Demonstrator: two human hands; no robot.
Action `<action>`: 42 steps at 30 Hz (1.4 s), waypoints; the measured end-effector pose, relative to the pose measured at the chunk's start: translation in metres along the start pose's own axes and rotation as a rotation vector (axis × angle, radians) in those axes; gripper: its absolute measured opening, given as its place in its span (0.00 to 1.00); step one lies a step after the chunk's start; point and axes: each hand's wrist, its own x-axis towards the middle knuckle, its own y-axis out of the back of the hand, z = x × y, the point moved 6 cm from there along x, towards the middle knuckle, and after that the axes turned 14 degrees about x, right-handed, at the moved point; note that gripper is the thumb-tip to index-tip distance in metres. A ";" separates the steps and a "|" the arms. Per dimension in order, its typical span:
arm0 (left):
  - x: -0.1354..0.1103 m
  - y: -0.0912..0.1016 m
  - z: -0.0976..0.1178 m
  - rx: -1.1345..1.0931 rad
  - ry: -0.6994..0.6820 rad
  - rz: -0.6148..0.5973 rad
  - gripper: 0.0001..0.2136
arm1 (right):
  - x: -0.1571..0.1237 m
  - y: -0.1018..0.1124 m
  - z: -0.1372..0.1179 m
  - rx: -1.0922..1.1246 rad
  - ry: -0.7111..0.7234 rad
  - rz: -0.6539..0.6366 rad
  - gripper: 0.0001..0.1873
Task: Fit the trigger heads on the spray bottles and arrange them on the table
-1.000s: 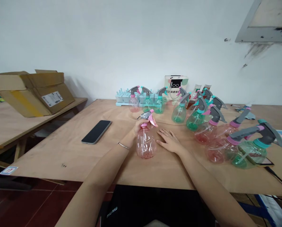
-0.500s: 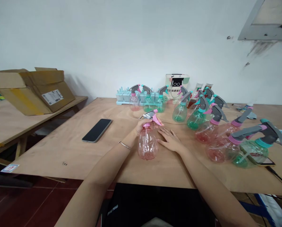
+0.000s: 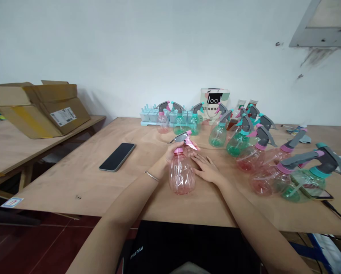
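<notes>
Pink clear-plastic spray bottle (image 3: 182, 178), one item: stands upright on the plywood table (image 3: 73, 179) near its front edge, with a grey-and-pink trigger head on top.
Left hand (image 3: 174, 151): grip closed round the bottle's neck, just under the trigger; thin bangle at the wrist.
Right hand (image 3: 208, 170): grip released, palm down and fingers spread flat on the table, just beside the bottle on its right.
Black phone (image 3: 117, 156): lies flat, left of the bottle, well apart from it.
Further spray bottles (image 3: 246, 142), green and pink: crowd the right half of the table, some upright, some tipped over.
Pale blue mould tray (image 3: 148, 116): at the far edge by the wall.
Cardboard box (image 3: 41, 108): open, on a side table at the left.
</notes>
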 end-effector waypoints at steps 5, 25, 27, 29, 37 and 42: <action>-0.002 -0.003 0.008 0.068 -0.069 0.027 0.16 | 0.000 0.000 0.001 0.000 -0.005 0.007 0.34; -0.023 0.121 0.117 1.051 -0.263 0.793 0.15 | 0.000 -0.002 0.006 0.034 0.000 0.003 0.35; -0.025 0.137 0.112 1.102 -0.272 0.819 0.15 | 0.000 -0.002 0.006 0.032 -0.002 0.001 0.35; -0.029 0.151 0.106 1.129 -0.260 0.863 0.17 | 0.001 -0.003 0.007 0.030 -0.004 -0.001 0.35; -0.053 0.159 0.080 1.312 -0.208 0.927 0.42 | 0.001 -0.003 0.006 0.021 0.002 0.006 0.35; -0.075 0.178 0.060 1.337 -0.001 1.074 0.39 | 0.001 -0.004 0.006 0.016 0.006 0.012 0.35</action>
